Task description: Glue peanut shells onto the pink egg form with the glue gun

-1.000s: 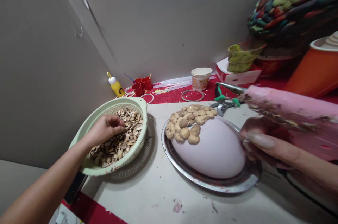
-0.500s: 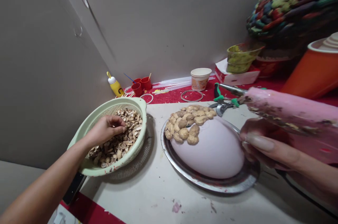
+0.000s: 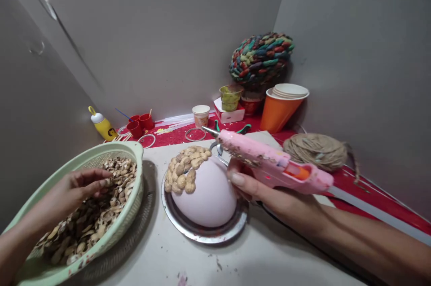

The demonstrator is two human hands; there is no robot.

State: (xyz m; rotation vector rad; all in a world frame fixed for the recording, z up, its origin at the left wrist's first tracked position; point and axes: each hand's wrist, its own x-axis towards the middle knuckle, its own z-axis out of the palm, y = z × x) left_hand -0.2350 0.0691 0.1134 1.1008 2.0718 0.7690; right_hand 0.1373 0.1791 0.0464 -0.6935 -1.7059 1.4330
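View swung rightward, round beige twine coil (image 3: 314,152) brought in | tan peanut patch (image 3: 186,167) on smooth lilac dome (image 3: 205,203) in steel dish (image 3: 204,237) unchanged; shell-picking judged unfinished | pink plastic glue gun (image 3: 249,147) gripped in right hand (image 3: 269,196) | left hand (image 3: 76,189) half-closed over tan shells (image 3: 111,214), pale-green colander (image 3: 138,165); pinch cannot be told

The glue gun (image 3: 274,159) is pink with brown smears, the dome (image 3: 208,194) pale lilac, its peanuts (image 3: 180,181) tan, the colander (image 3: 135,191) mint green, the counter's (image 3: 175,137) far edge red, the rounded ornament (image 3: 261,58) multicoloured.
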